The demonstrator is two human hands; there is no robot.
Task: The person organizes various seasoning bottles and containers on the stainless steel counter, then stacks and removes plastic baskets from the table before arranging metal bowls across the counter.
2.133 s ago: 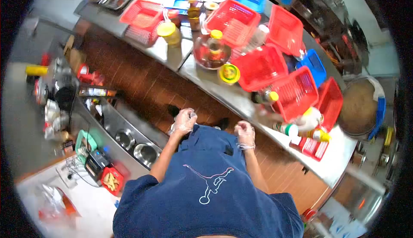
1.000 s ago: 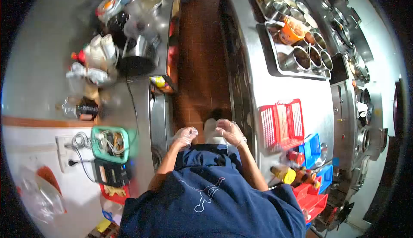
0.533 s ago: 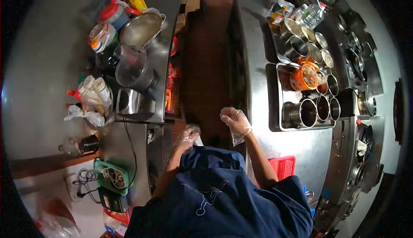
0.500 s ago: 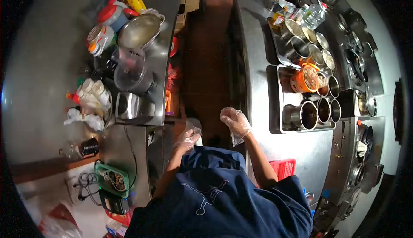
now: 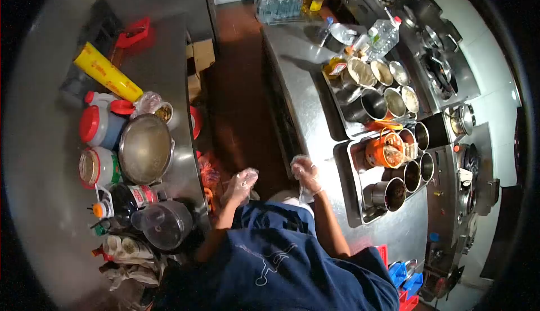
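My left hand (image 5: 243, 185), in a clear plastic glove, is raised in front of my body over the aisle, its fingers curled; nothing can be made out in it. My right hand (image 5: 305, 175), gloved the same way, hangs beside the edge of the right steel counter (image 5: 304, 94) with bent fingers and loose plastic below the palm. The hands are apart from each other. Nearest to my right hand is a metal tray (image 5: 358, 198) with steel pots (image 5: 388, 195) and an orange bucket (image 5: 385, 150).
The left counter (image 5: 183, 159) bears a large metal bowl (image 5: 146, 149), a clear plastic jug (image 5: 164, 225), jars and a yellow roll (image 5: 108, 72). A tiled floor (image 5: 233, 103) runs between the counters. Red and blue baskets (image 5: 397, 274) stand at the lower right.
The view has moved forward along the aisle and turned, so the pots and bowl appear lower and the far bottles nearer. Both hands remain raised before my body, with fingers bent.
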